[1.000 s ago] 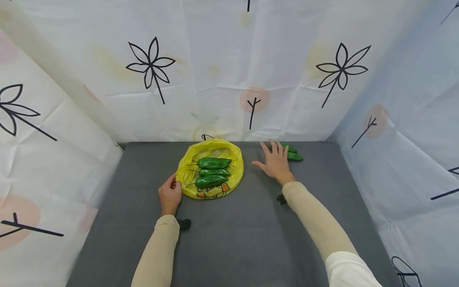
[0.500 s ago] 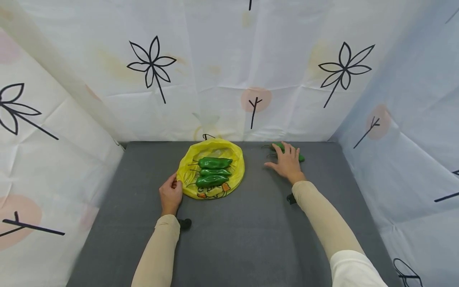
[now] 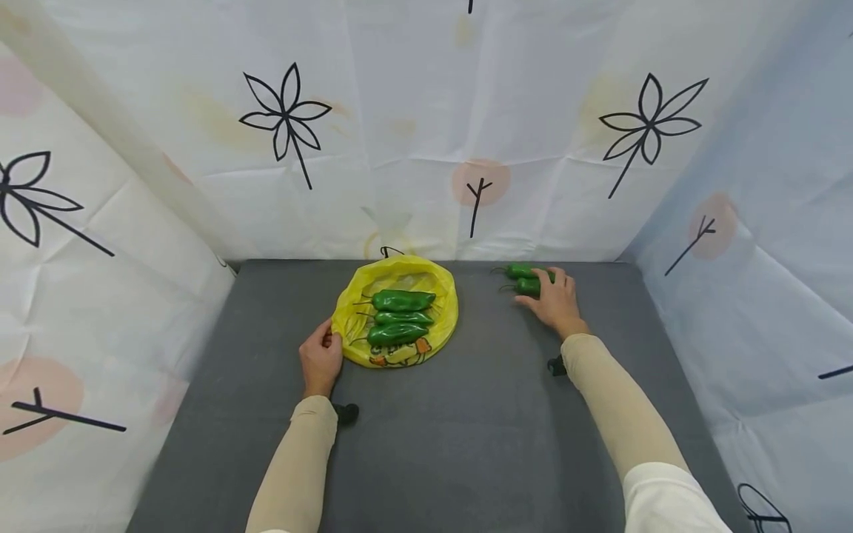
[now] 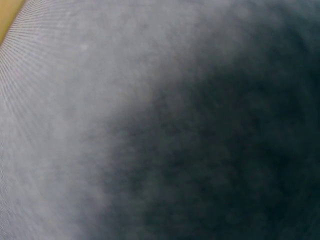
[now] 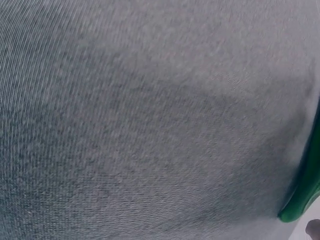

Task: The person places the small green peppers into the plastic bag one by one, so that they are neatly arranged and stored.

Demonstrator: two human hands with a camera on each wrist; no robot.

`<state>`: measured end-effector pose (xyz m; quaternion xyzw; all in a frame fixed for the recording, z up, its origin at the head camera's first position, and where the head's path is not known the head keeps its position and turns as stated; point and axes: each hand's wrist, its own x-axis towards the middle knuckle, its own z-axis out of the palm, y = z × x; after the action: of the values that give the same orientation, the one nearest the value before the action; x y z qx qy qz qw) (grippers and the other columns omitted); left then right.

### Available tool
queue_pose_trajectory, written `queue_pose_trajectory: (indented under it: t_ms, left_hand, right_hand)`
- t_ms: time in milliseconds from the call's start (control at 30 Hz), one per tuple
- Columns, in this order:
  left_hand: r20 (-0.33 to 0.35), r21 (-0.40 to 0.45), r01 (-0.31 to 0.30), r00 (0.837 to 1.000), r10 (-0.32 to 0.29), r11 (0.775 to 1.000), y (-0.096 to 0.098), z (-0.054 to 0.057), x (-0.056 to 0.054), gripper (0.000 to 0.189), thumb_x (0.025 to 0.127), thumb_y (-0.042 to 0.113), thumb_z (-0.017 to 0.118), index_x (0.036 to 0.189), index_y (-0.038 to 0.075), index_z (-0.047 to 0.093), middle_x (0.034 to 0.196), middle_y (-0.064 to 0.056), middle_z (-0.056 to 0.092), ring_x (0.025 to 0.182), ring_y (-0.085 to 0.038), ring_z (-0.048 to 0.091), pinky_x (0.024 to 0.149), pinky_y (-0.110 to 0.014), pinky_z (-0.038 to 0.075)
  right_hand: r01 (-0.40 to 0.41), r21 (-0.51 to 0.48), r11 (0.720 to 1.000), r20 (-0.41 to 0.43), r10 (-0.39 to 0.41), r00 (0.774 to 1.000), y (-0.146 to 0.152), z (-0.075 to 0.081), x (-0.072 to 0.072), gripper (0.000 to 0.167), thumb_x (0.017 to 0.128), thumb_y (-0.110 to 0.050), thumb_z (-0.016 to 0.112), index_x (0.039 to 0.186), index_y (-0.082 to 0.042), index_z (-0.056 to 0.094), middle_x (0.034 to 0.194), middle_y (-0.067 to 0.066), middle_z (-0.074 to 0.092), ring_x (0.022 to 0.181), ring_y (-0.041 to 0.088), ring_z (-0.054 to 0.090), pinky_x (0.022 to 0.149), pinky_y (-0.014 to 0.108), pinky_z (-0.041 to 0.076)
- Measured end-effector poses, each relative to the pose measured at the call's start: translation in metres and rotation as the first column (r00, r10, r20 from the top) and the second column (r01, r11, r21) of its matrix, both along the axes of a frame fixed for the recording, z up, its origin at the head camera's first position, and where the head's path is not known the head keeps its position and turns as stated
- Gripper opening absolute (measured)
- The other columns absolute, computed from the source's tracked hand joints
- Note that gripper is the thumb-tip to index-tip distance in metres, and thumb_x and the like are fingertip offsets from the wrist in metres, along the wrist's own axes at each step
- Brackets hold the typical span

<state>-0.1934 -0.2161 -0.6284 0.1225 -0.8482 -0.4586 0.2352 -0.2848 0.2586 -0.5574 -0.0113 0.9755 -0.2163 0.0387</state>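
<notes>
You worked in a cloth-walled booth (image 3: 766, 170), where flower-printed white sheets (image 3: 393, 89) enclosed a gray tabletop (image 3: 440, 444) on three sides.

Deep green, bright yellow, plain grey

The three peppers (image 3: 403, 317) are deep green, their stems darker; the two peppers (image 3: 528, 286) on the right match them. The yellow bag (image 3: 446, 300) bears a printed figure (image 3: 401, 357) in black and orange. The counter (image 3: 426, 444) is plain dark grey. Black line-drawn flowers and pale pink circles with black twigs pattern the white cloth (image 3: 400, 89). Both sleeves (image 3: 293, 463) show beige.
</notes>
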Motion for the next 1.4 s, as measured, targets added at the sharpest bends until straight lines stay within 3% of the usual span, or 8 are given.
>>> queue_pose_trajectory:
  t_ms: [367, 667, 967, 1400]
  left_hand:
    - [0.024, 0.000, -0.001, 1.000, 0.001, 1.000, 0.000, 0.001, -0.001, 0.038, 0.094, 0.009, 0.058, 0.128, 0.011, 0.073, 0.101, -0.014, 0.076, 0.082, -0.024, 0.066, 0.071, -0.012, 0.041]
    - [0.002, -0.004, 0.001, 1.000, -0.001, 1.000, 0.001, 0.003, 0.000, 0.038, 0.093, 0.008, 0.059, 0.128, 0.010, 0.073, 0.101, -0.014, 0.077, 0.081, -0.024, 0.066, 0.072, -0.017, 0.044]
    - [-0.006, 0.005, 0.009, 1.000, -0.008, 1.000, -0.002, -0.002, 0.000, 0.039, 0.093, 0.008, 0.058, 0.128, 0.011, 0.073, 0.101, -0.014, 0.077, 0.081, -0.024, 0.066, 0.073, -0.023, 0.047]
    - [-0.020, -0.013, 0.012, 1.000, -0.013, 1.000, 0.000, 0.000, 0.001, 0.039, 0.093, 0.006, 0.057, 0.128, 0.011, 0.073, 0.099, -0.014, 0.077, 0.078, -0.024, 0.067, 0.071, -0.026, 0.049]
  right_hand:
    - [0.021, 0.003, 1.000, 0.014, -0.021, 1.000, 0.007, -0.004, 0.004, 0.069, 0.099, -0.044, 0.063, 0.155, -0.013, 0.038, 0.157, 0.029, 0.020, 0.136, 0.054, 0.026, 0.109, 0.066, 0.031]
    - [0.048, 0.076, 0.996, 0.007, -0.049, 0.999, 0.010, -0.003, 0.006, 0.053, 0.105, -0.038, 0.054, 0.148, -0.010, 0.045, 0.147, 0.029, 0.037, 0.131, 0.051, 0.033, 0.107, 0.063, 0.034]
    - [0.029, 0.106, 0.994, 0.009, -0.030, 1.000, 0.008, -0.003, 0.015, 0.057, 0.104, -0.036, 0.055, 0.153, -0.009, 0.046, 0.143, 0.027, 0.039, 0.126, 0.047, 0.036, 0.103, 0.061, 0.036]
    - [0.060, -0.027, 0.998, -0.026, -0.061, 0.998, 0.006, -0.013, 0.028, 0.053, 0.102, -0.034, 0.061, 0.149, -0.012, 0.051, 0.151, 0.028, 0.041, 0.132, 0.050, 0.036, 0.109, 0.066, 0.032]
